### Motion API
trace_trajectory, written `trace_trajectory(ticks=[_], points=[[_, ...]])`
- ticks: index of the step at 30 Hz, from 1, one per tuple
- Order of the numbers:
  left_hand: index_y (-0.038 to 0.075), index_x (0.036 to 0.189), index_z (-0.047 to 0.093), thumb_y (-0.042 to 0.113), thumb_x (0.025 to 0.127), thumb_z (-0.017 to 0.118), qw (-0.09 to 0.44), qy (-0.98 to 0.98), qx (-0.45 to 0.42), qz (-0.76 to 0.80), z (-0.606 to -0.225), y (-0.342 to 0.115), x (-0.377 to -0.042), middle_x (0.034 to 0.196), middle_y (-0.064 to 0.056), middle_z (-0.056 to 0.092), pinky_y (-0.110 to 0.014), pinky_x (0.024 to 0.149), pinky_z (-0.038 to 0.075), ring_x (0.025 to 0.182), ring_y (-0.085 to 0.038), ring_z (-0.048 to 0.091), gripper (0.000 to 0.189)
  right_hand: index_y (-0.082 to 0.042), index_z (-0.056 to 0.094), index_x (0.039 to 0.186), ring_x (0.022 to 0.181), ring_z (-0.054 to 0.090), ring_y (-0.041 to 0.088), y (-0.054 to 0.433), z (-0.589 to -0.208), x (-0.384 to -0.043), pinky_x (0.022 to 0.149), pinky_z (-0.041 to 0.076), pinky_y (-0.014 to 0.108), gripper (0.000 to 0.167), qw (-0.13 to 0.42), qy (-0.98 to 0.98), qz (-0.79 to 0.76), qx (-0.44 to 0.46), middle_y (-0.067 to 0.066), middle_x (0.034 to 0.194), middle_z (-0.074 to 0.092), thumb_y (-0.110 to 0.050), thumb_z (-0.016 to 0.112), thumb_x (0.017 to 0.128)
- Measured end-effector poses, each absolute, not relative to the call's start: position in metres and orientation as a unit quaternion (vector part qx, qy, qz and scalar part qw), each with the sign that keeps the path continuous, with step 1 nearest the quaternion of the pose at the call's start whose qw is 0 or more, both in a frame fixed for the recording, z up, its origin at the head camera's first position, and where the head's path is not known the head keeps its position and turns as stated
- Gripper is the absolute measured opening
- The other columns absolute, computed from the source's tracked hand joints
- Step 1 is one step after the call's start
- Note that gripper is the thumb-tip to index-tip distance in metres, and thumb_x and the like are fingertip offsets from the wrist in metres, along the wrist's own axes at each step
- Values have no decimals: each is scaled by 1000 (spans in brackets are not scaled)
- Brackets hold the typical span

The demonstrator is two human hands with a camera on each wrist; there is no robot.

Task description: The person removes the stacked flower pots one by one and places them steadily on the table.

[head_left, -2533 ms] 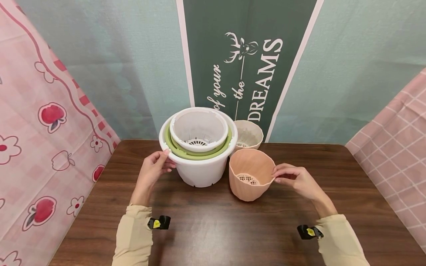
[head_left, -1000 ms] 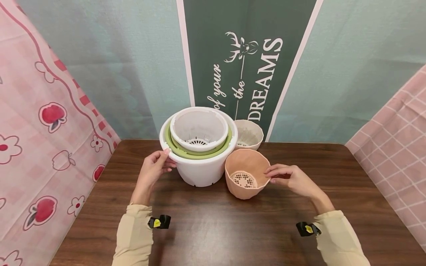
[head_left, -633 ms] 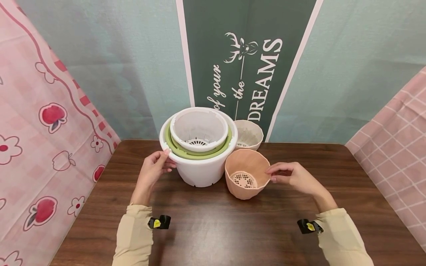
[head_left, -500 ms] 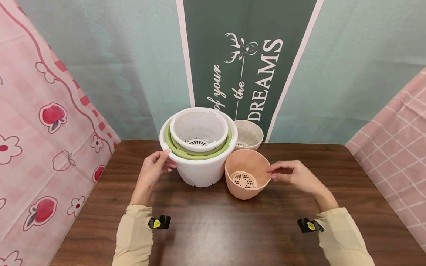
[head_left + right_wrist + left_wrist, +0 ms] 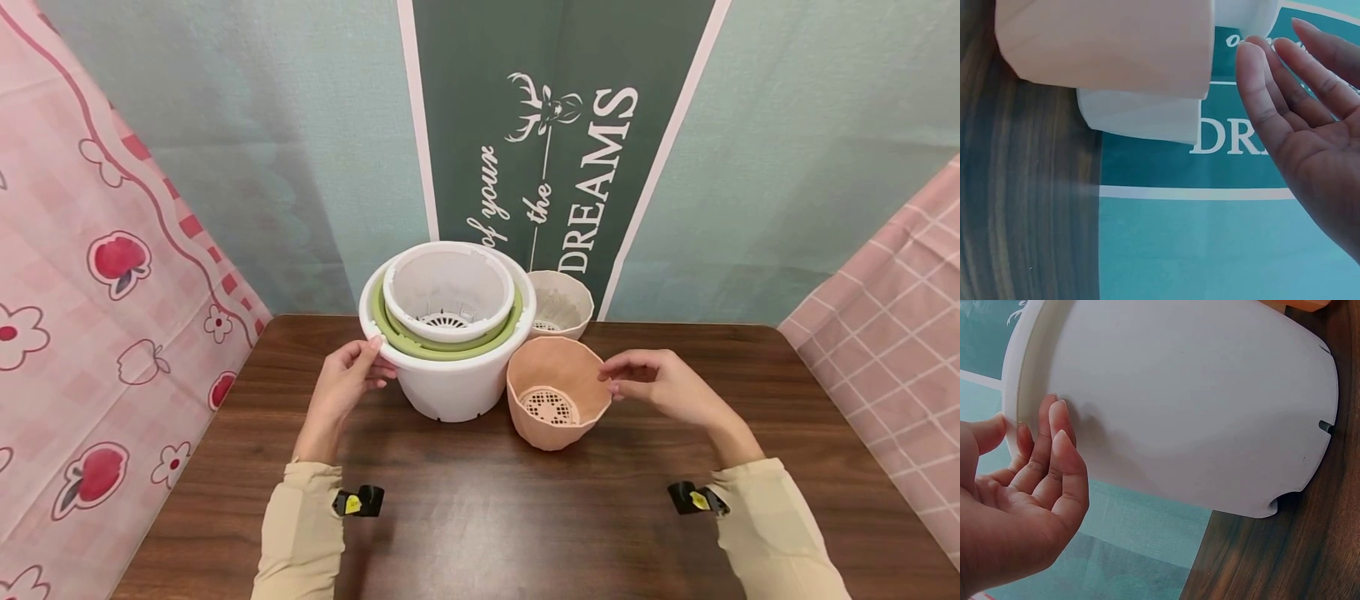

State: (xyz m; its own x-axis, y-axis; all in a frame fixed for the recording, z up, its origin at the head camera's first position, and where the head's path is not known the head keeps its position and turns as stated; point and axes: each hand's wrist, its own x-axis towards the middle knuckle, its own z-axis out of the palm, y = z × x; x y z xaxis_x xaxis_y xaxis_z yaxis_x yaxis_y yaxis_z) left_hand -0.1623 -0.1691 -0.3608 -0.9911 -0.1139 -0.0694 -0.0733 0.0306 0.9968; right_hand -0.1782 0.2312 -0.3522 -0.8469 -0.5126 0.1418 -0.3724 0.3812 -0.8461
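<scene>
A large white flower pot (image 5: pixel 453 387) stands on the table with a green pot (image 5: pixel 401 335) and a smaller white pot (image 5: pixel 450 283) nested inside it. My left hand (image 5: pixel 348 375) pinches its left rim; in the left wrist view the thumb is on the rim and the index finger under it. Close to its right side sits a peach pot (image 5: pixel 555 433) with a perforated bottom. At this pot's right rim is my right hand (image 5: pixel 656 387), fingers loosely extended. The right wrist view shows that hand (image 5: pixel 1310 119) holding nothing, its fingertips apart from the peach pot.
Behind the peach pot stands a cream pot (image 5: pixel 562 300), near the back edge of the brown wooden table (image 5: pixel 480 517). A teal and dark green curtain (image 5: pixel 322 167) hangs right behind. Pink cloths (image 5: pixel 97 350) border the left and right sides.
The peach pot was shifted left, up against the white pot, by my right hand. That hand has since let go of the rim and risen slightly. My left hand stays put.
</scene>
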Motion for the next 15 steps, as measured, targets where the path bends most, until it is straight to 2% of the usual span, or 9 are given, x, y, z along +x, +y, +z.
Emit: trace_trajectory(ticks=[8,15], points=[[-3,92,53,26,95,49,14,-720,63,-691,-359,-169,-162,70,-2,62,-21,60,50,66,-10,61,29,4,63,100,70,64,21,222,-342,-180,62,54,28,17,78,831,-486,-260,22,90,63,-1,64,83],[-3,92,53,27,95,49,13,-723,67,-688,-360,-169,-162,70,-2,62,-22,60,50,66,-10,61,31,-1,65,99,75,61,14,211,-331,-182,65,52,28,17,82,843,-469,-250,18,93,64,-6,66,83]])
